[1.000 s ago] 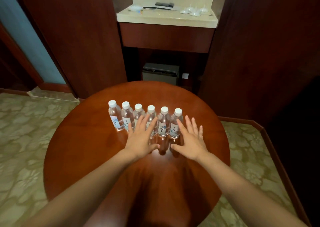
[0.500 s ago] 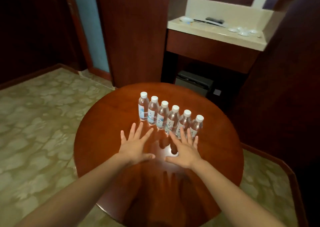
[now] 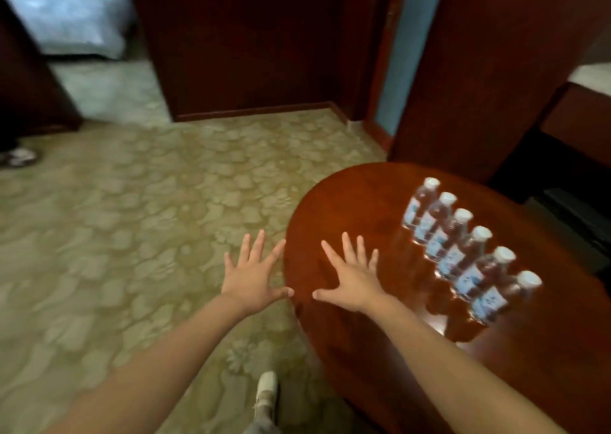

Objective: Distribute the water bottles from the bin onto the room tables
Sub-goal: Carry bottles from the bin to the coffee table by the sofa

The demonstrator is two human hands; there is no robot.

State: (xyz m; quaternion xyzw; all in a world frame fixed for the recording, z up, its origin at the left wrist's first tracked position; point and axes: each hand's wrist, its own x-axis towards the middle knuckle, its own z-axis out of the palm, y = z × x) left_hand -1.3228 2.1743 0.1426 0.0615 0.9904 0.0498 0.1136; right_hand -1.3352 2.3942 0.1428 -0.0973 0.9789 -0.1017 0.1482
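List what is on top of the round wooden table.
Six water bottles with white caps stand upright in a row on the table. The right hand is spread over the tabletop; contact is unclear. The right forearm covers part of the surface.

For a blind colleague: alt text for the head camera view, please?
Six clear plastic water bottles with white caps stand in a row on a round reddish-brown wooden table. Both hands are open and empty: the left hand over patterned beige carpet, the right hand over the table.
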